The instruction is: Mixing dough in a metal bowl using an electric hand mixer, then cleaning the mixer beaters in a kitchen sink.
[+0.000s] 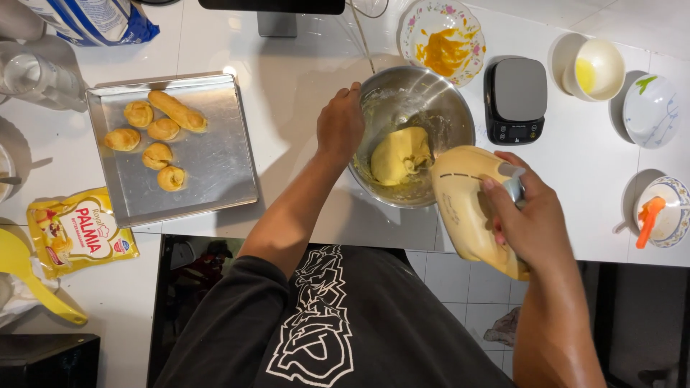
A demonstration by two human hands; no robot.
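While gripping tight, right hand (532, 219) fingers around the cream hand mixer (471, 208); left hand (340, 126) fingers clasping the steel bowl (445, 100) rim, dough (399, 154) between.

**White counter and what is set on it**

A steel mixing bowl (415, 133) is set mid-counter (287, 79). A baking tray (208, 165) lies toward the left edge, a yellow packet (77, 231) at the near-left corner. A scale (515, 99), cup (594, 68) and dishes are ranged toward the right edge.

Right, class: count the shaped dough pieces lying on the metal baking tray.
6, all in the left half of the baking tray: a long one at the top, then small ones at and. None look hidden.
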